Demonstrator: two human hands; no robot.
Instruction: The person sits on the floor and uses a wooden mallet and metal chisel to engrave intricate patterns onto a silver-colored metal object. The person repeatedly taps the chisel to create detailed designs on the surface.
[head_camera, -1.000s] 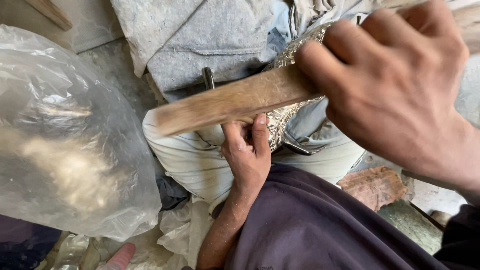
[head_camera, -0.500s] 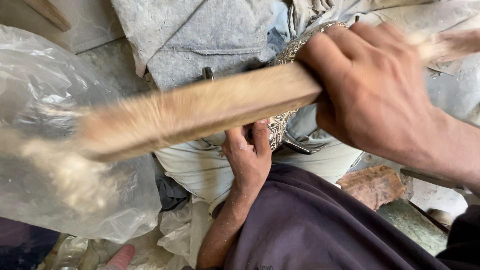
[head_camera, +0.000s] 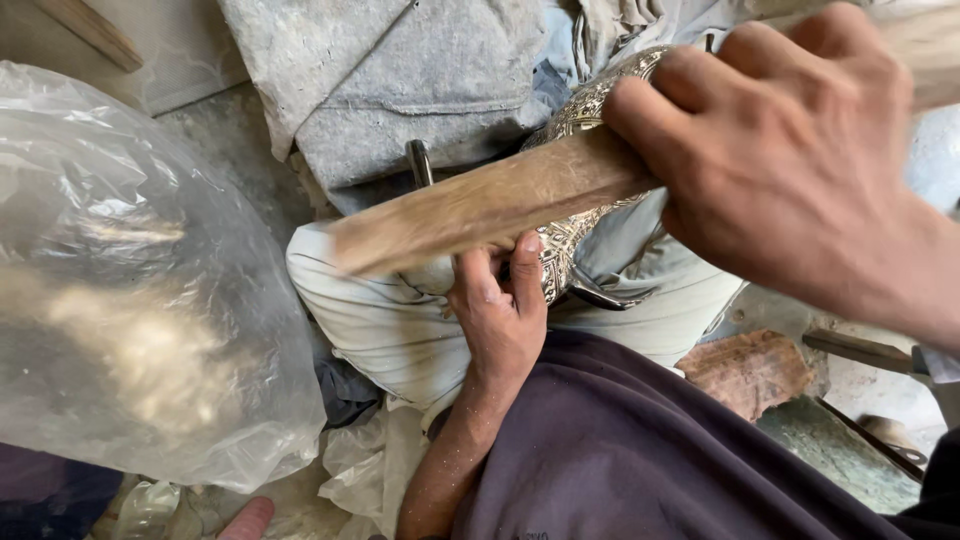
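Swung back, wooden stick in right hand, above left hand.

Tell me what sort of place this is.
Probably a small metal-craft workshop, worked at floor level. The right hand swings a wooden stick over an embossed metal piece steadied by the left hand; rough stone floor, a clear plastic bag.
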